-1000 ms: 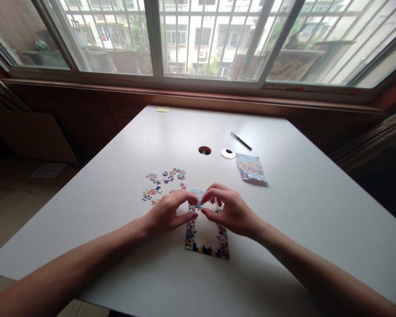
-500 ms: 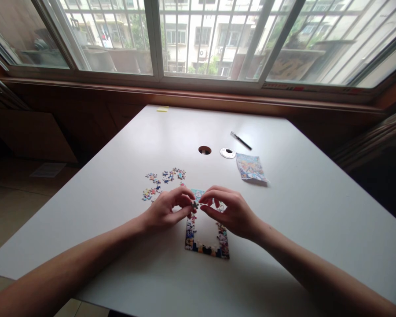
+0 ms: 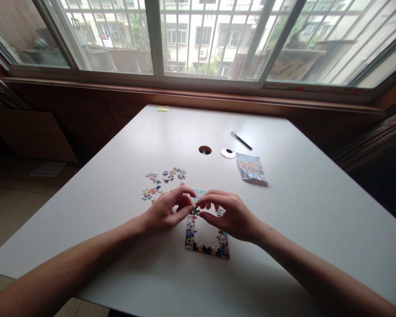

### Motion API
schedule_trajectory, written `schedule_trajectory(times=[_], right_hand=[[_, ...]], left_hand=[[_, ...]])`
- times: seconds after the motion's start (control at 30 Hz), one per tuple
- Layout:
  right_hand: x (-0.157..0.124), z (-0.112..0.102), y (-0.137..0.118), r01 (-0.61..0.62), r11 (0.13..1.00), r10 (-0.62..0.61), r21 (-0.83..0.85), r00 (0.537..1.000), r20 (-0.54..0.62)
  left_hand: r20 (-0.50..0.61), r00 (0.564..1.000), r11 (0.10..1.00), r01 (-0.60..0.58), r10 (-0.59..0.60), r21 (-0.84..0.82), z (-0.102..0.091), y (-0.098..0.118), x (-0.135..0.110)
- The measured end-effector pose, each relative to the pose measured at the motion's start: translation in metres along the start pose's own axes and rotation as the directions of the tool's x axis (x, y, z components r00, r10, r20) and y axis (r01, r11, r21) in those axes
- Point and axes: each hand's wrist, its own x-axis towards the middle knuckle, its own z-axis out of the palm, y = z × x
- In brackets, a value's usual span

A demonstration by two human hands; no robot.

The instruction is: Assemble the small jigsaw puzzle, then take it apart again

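Note:
A small dark puzzle piece (image 3: 196, 211) is at the fingertips of my left hand (image 3: 168, 209), whose thumb and fingers are pinched at its left edge. My right hand (image 3: 232, 213) is curved just to the right, thumb and fingers apart, with the fingertips close to the piece; whether they touch it I cannot tell. Beneath both hands lies a rectangular puzzle border (image 3: 207, 251) with a bare white middle. My hands cover parts of its upper sides. Loose puzzle pieces (image 3: 168, 177) are scattered beyond my left hand.
On the white table (image 3: 125, 273) lie a crumpled printed sheet or packet (image 3: 251, 168), a black pen (image 3: 241, 141) and a round silver cover (image 3: 227, 153). A cable hole (image 3: 205, 150) is cut into the tabletop. Yellow strips (image 3: 163, 109) mark the far edge, below a barred window.
The dark piece has dropped slightly toward me and turned a little. My right fingertips have shifted slightly left, closer to it. My left hand has hardly moved.

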Motion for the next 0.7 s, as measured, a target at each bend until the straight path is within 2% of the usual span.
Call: schedule_trajectory(times=[0.27,0.33,0.4,0.47,0.53,0.7], right_hand=[[0.000,0.003,0.001,-0.010,0.997,0.010,-0.070,1.000,0.008],[0.001,-0.001,0.005,-0.037,0.994,0.035,-0.101,0.999,-0.013],[0.002,-0.009,0.012,-0.097,0.983,0.092,-0.156,0.995,-0.039],[0.003,-0.017,0.020,-0.174,0.960,0.168,-0.220,0.985,-0.047],[0.003,-0.022,0.028,-0.219,0.941,0.219,-0.258,0.975,-0.030],[0.002,-0.018,0.032,-0.237,0.930,0.259,-0.280,0.965,0.044]], left_hand=[[0.004,1.000,1.000,-0.001,0.001,0.002,0.000,0.000,0.000],[-0.047,0.999,0.994,-0.013,0.018,0.113,-0.001,-0.001,0.001],[-0.084,0.994,0.953,-0.045,0.074,0.299,-0.002,-0.003,0.002],[-0.028,0.990,0.878,-0.110,0.139,0.466,-0.003,-0.006,0.004],[0.074,0.984,0.811,-0.177,0.164,0.557,-0.002,-0.008,0.004],[0.171,0.979,0.735,-0.196,0.109,0.650,0.000,-0.011,0.003]])
